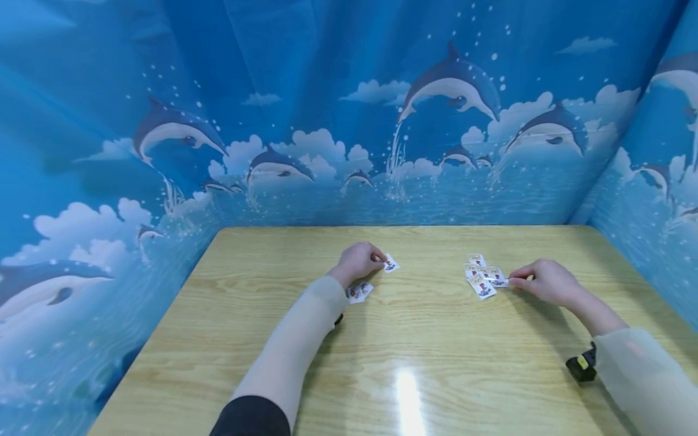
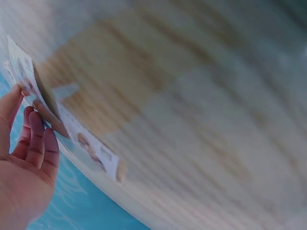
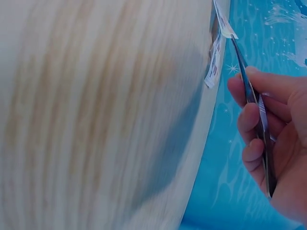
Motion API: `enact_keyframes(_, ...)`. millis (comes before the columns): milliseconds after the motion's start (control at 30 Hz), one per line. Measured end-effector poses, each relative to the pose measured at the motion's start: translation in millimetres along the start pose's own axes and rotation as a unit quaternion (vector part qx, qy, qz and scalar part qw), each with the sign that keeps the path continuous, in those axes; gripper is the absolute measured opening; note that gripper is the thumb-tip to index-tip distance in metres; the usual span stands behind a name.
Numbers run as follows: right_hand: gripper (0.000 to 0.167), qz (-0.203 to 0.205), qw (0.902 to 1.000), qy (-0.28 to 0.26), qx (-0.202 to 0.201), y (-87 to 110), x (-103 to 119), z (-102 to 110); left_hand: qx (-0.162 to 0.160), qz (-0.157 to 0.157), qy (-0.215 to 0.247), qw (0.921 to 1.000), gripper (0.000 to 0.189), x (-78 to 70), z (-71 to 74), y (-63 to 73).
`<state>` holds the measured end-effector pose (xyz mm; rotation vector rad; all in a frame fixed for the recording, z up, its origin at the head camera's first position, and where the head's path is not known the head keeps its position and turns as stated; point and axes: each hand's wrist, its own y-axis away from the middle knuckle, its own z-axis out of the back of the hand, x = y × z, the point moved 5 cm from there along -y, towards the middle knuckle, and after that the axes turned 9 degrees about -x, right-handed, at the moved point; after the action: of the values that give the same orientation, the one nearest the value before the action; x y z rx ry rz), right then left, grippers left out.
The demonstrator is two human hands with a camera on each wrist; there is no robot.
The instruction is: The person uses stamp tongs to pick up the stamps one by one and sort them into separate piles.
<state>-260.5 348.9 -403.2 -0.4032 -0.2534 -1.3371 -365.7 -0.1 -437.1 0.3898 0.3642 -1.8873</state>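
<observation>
My left hand (image 1: 360, 260) pinches the edge of a small white printed card (image 1: 391, 264) between thumb and forefinger, left of the table's middle. Close by the wrist lie more cards (image 1: 360, 292); one printed card (image 2: 91, 143) shows beneath the fingers in the left wrist view. My right hand (image 1: 545, 281) grips a pair of metal tweezers (image 3: 263, 127), fingers curled round the shanks. The tips meet the edge of a card (image 3: 224, 26) in the right-hand cluster. Several overlapping cards (image 1: 480, 275) with small coloured figures make up that cluster.
Both groups lie on a light wood-grain table (image 1: 420, 339). A blue curtain (image 1: 338, 109) printed with dolphins hangs along the back and sides. A black wrist device (image 1: 582, 365) hangs under the right sleeve.
</observation>
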Motion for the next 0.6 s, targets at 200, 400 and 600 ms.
enact_keyframes(200, 0.024, 0.000, 0.9999, 0.010, 0.000, -0.3, 2, -1, 0.000, -0.005, 0.005, 1.0000, 0.016, 1.1, -1.0, -0.7)
enact_keyframes(400, 0.026, 0.003, 0.9998, 0.018, 0.005, 2.2, 3, 3, 0.003, -0.005, 0.008, 1.0000, 0.016, 1.5, -1.3, -1.5)
enact_keyframes(600, 0.026, 0.005, 0.9996, 0.026, 0.014, 7.9, 0, 9, 0.006, -0.003, 0.011, 0.9999, 0.015, 1.5, -0.6, -1.3)
